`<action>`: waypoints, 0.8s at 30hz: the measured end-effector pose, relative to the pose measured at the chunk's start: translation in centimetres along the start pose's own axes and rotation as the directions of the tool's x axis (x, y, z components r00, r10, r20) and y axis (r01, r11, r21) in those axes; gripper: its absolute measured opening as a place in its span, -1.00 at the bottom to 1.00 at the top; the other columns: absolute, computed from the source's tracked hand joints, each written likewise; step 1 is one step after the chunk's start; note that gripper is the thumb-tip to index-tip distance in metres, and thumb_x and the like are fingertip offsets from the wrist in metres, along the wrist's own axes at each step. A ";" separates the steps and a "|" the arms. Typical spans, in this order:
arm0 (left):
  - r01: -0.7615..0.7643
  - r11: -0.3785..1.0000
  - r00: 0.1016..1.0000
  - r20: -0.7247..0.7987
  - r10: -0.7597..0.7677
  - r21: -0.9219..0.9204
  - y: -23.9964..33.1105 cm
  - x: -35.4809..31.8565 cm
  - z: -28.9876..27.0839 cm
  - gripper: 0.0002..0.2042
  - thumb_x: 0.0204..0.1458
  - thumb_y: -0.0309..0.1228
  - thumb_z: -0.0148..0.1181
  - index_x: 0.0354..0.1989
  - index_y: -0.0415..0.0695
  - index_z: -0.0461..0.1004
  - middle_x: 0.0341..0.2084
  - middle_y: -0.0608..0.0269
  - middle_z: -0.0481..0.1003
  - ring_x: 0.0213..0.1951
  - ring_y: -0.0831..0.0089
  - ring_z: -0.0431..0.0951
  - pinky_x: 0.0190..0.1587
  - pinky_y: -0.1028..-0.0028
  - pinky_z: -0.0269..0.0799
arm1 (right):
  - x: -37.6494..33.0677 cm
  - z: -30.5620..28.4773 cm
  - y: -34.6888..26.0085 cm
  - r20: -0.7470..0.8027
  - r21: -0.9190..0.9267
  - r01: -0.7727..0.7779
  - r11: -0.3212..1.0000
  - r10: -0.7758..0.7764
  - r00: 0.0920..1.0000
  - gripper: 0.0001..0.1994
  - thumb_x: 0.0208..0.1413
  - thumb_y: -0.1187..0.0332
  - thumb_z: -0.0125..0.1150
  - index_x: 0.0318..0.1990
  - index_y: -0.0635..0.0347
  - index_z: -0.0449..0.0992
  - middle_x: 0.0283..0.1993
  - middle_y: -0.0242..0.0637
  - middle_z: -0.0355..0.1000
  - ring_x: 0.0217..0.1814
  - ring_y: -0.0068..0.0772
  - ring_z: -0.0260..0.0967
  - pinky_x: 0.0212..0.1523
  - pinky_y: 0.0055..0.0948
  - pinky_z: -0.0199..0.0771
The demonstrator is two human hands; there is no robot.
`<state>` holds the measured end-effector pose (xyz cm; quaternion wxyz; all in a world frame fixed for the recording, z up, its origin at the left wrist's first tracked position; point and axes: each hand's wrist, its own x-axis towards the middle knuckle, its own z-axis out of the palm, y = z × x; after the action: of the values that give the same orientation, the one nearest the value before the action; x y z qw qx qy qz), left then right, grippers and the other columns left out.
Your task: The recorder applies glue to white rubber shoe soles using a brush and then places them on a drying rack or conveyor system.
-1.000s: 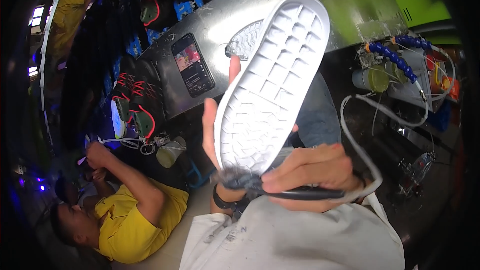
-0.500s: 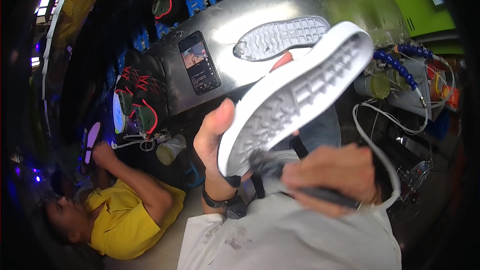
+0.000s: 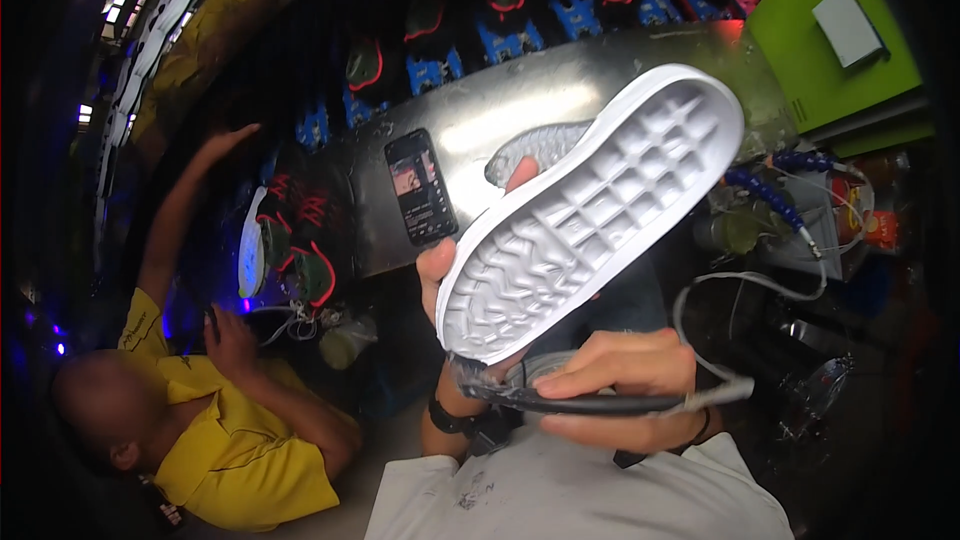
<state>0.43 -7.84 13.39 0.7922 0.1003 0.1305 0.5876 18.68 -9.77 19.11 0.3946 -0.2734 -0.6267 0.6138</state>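
Observation:
My left hand (image 3: 432, 275) grips a white shoe sole (image 3: 600, 205) by its side, thumb at the near edge and a fingertip showing over the far rim. The sole is tilted, its ribbed, gridded inside facing up. In my right hand (image 3: 630, 365) is a brush with a black handle (image 3: 590, 404), held between thumb and fingers. Its dark, wet-looking bristles (image 3: 475, 380) are at the outside of the heel end; whether they touch is hard to tell. A pale hose (image 3: 720, 395) joins the handle's rear. Behind, a second sole (image 3: 530, 148) lies partly hidden.
A metal table (image 3: 380, 250) bears a phone (image 3: 418, 185). Black-and-red shoes (image 3: 295, 240) stand left; several more sit on blue supports (image 3: 510, 40) beyond. Right are a green cabinet (image 3: 840, 50) and blue jointed hoses (image 3: 765, 200). A co-worker in yellow (image 3: 235, 440) sits left, one arm reaching out.
The sole has turned so more of its inside shows. My right hand has brought the brush from inside the heel to its outer end. The co-worker's arm now stretches toward the shoes.

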 end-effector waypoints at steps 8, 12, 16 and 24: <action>-0.244 0.969 0.947 -0.208 0.244 0.028 -2.5 -0.4 0.8 -0.27 0.20 0.05 -0.09 0.48 -0.11 0.09 0.39 -0.14 0.20 0.31 -0.18 0.31 0.13 -0.12 0.47 | 2.7 -2.7 4.2 -0.318 -0.686 0.118 0.718 -0.441 0.839 -0.78 0.01 0.55 0.34 -0.15 0.39 0.59 -0.23 -0.06 0.57 -0.30 -0.25 0.55 -0.29 -0.47 0.54; -0.256 0.959 0.907 -0.312 0.282 0.121 -0.9 0.0 0.5 -0.28 0.17 0.02 -0.14 0.44 -0.19 0.14 0.29 -0.07 0.35 0.17 -0.01 0.47 0.20 0.04 0.41 | 3.2 -1.9 5.4 -0.088 -0.189 0.343 0.920 -0.363 0.927 -0.80 0.08 0.47 0.39 -0.14 0.34 0.63 -0.20 -0.11 0.60 -0.10 -0.26 0.60 -0.04 -0.38 0.57; -0.208 0.919 0.969 -0.057 0.240 0.335 -0.6 1.3 2.7 -0.27 0.14 0.00 -0.14 0.43 -0.20 0.17 0.27 -0.05 0.37 0.17 0.09 0.48 0.16 0.08 0.47 | 6.7 -5.2 3.9 -0.657 -0.256 0.140 0.957 -0.278 0.701 -0.80 0.03 0.51 0.42 -0.16 0.32 0.64 -0.23 -0.19 0.60 -0.14 -0.50 0.56 -0.14 -0.52 0.52; -0.574 0.786 0.813 0.274 0.514 0.229 1.6 15.9 16.7 -0.27 0.20 -0.07 -0.24 0.52 -0.17 -0.05 0.43 -0.10 0.13 0.37 -0.04 0.26 0.39 0.04 0.20 | 0.7 -7.1 -4.5 -0.401 0.200 0.459 0.866 -0.355 0.845 -0.80 -0.11 0.73 0.29 -0.28 0.38 0.58 -0.22 -0.15 0.54 -0.27 -0.40 0.45 -0.23 -0.46 0.43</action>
<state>8.84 7.77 28.30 0.5720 0.3110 0.1047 0.7517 24.88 -5.68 23.18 0.6576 -0.1774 -0.4939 0.5405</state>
